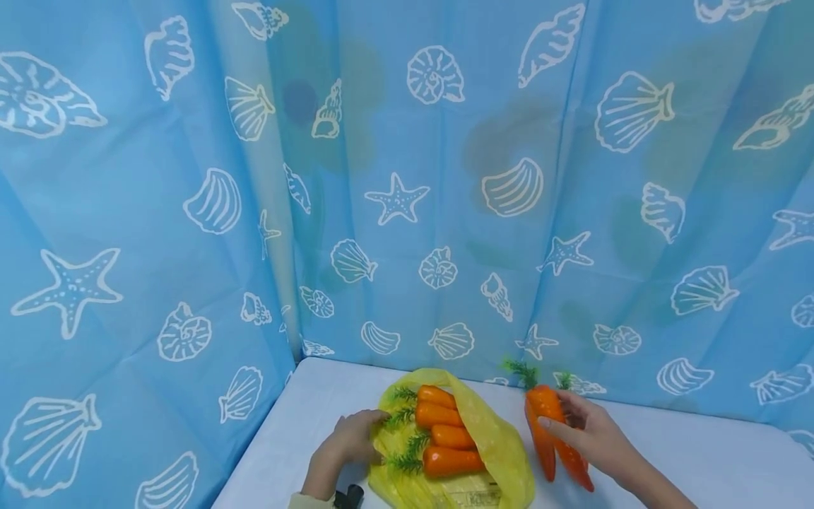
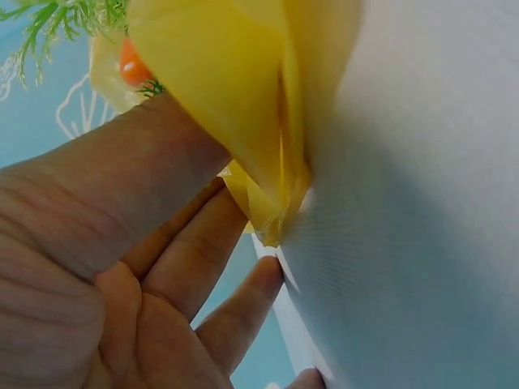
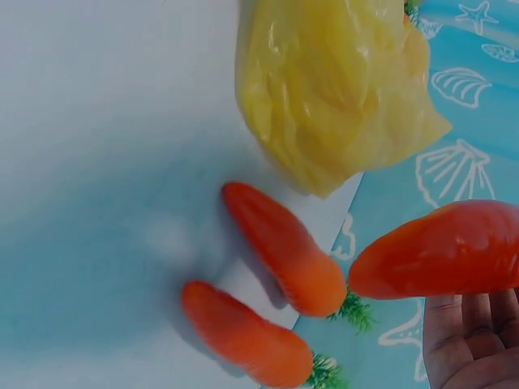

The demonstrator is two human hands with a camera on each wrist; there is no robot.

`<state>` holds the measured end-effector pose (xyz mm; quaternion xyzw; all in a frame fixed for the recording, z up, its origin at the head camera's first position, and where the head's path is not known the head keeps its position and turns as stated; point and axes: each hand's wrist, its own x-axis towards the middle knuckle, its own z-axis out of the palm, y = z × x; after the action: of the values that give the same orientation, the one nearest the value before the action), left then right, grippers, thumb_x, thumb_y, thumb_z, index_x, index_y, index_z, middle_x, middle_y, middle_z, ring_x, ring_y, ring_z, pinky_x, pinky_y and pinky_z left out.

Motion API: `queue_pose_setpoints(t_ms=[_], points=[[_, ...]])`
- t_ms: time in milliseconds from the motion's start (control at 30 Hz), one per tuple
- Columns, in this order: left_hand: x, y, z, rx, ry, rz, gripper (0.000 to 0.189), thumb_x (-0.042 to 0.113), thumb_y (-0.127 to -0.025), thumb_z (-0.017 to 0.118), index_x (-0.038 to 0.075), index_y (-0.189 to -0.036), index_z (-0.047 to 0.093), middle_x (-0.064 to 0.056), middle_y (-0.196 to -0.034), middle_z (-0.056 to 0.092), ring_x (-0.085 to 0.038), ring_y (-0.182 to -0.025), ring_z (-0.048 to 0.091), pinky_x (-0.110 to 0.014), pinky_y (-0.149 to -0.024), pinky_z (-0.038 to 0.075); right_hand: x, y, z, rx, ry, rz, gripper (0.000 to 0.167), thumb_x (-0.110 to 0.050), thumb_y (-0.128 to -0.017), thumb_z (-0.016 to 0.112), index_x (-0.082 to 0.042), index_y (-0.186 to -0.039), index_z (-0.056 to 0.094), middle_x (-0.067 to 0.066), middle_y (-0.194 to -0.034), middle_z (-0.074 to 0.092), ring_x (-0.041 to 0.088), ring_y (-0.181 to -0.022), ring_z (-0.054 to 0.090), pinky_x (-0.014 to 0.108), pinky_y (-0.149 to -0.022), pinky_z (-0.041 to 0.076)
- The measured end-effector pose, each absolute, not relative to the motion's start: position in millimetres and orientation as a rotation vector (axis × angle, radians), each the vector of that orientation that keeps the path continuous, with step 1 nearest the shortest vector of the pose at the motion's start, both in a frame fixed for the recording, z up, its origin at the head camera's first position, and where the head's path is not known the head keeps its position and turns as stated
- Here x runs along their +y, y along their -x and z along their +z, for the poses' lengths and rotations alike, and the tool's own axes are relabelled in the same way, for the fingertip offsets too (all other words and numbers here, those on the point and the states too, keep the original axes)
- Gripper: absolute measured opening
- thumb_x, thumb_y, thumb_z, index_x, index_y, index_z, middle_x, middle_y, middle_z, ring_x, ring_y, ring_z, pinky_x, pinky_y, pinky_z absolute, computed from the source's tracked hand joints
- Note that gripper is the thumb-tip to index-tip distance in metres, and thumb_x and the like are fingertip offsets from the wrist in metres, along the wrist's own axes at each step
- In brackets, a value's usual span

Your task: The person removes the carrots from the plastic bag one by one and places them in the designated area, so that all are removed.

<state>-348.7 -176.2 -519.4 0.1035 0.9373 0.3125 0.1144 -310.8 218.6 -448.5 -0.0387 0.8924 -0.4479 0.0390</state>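
Observation:
A yellow plastic bag (image 1: 509,452) lies on its side on the table, its opening spread to the left. Several orange toy carrots (image 1: 437,415) with green tops lie in its mouth. At the left edge of the opening, my left hand (image 1: 356,435) pinches the bag's rim; in the left wrist view the thumb goes behind the yellow plastic (image 2: 235,89). To the right of the bag, my right hand (image 1: 594,431) holds a carrot (image 3: 446,251) above the table. Two more carrots, one nearer the bag (image 3: 288,251) and one farther from it (image 3: 247,336), lie on the table beneath it.
A white-covered table (image 1: 718,452) carries everything. Blue curtains (image 1: 394,304) with white shell and starfish prints hang along its back and left sides. A dark strap piece (image 1: 349,497) sits at my left wrist.

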Motion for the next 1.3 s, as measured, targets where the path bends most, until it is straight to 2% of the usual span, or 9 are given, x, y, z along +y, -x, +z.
queue_pose_setpoints(t_ms=[133,533,867,1133,1300], points=[[-175.1,348.7,-517.4,2.736,-0.288,0.908,0.062,0.006,-0.070,0.085,0.009,-0.128,0.063,-0.016,-0.134,0.061,-0.045,-0.131,0.048,-0.074,-0.114,0.015,225.8,312.9,-448.9,2.751,0.089,-1.339,0.068,-0.038,-0.090,0.071,0.001,-0.141,0.046,0.012,-0.116,0.066,0.019,-0.094,0.061,0.028,-0.076,0.059],[-174.3,351.8,-516.1,2.739,-0.253,0.922,0.065,0.007,-0.070,0.084,0.010,-0.131,0.062,-0.016,-0.137,0.059,-0.044,-0.133,0.046,-0.072,-0.117,0.012,245.9,318.9,-448.5,2.793,0.018,-1.283,0.081,-0.051,-0.088,0.069,0.002,-0.143,0.043,0.019,-0.123,0.063,0.022,-0.098,0.063,0.036,-0.080,0.062],[-174.1,349.9,-517.5,2.731,-0.237,0.904,0.063,0.008,-0.070,0.086,0.010,-0.129,0.064,-0.015,-0.135,0.061,-0.044,-0.132,0.048,-0.072,-0.115,0.015,253.9,315.9,-456.0,2.764,-0.018,-1.306,0.077,-0.046,-0.091,0.067,0.003,-0.144,0.040,0.023,-0.126,0.061,0.022,-0.098,0.063,0.036,-0.080,0.062],[-173.6,349.7,-518.2,2.732,-0.228,0.901,0.063,0.007,-0.070,0.086,0.011,-0.129,0.064,-0.014,-0.135,0.061,-0.043,-0.132,0.048,-0.072,-0.115,0.016,262.9,320.2,-458.0,2.794,-0.044,-1.271,0.080,-0.046,-0.090,0.068,0.005,-0.145,0.037,0.027,-0.127,0.059,0.022,-0.097,0.062,0.036,-0.079,0.062],[-173.2,349.3,-518.2,2.744,-0.242,0.895,0.063,0.007,-0.069,0.086,0.011,-0.128,0.064,-0.014,-0.134,0.062,-0.043,-0.132,0.049,-0.073,-0.115,0.016,269.9,321.5,-459.0,2.779,-0.049,-1.283,0.083,-0.049,-0.092,0.065,0.005,-0.146,0.035,0.030,-0.131,0.056,0.026,-0.101,0.062,0.037,-0.080,0.062]])
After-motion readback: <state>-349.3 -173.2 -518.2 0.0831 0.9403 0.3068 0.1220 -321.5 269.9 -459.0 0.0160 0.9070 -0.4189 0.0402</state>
